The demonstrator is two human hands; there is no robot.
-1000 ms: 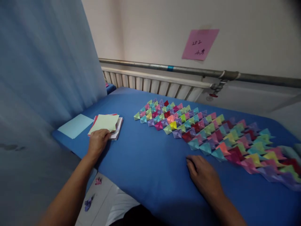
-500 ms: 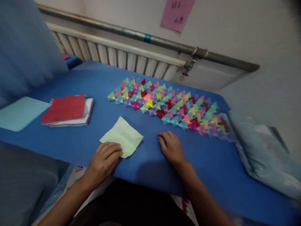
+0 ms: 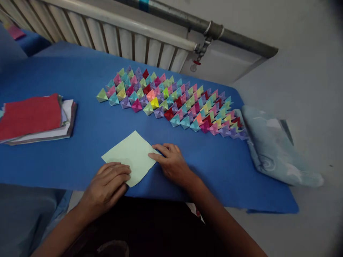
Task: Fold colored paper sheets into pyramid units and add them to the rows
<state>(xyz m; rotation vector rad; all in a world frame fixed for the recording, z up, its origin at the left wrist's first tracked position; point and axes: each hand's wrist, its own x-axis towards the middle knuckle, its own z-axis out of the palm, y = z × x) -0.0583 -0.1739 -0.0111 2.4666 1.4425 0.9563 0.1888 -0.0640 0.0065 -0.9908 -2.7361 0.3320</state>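
Observation:
A square sheet of pale green paper (image 3: 134,155) lies turned like a diamond before me, near the front edge of the blue-covered table (image 3: 88,160). My left hand (image 3: 111,182) is closed on its lower left edge, fingers together on top, thumb hidden. At the right corner, my right hand (image 3: 171,162) pinches the sheet between thumb and fingers. Beyond the sheet stand many small folded paper shapes (image 3: 154,104) in close slanting rows, in green, pink, purple, red, yellow and blue.
On the left lies a stack of paper (image 3: 66,119) with red sheets (image 3: 32,116) on top. A folded light blue blanket (image 3: 278,153) rests at the right end. Behind the table run a white radiator (image 3: 114,37) and a metal pipe (image 3: 182,21) with a red-handled valve (image 3: 197,63).
My right hand has moved left from the bare table onto the paper's right corner. The green sheet now lies flatter. My view has shifted down and to the right.

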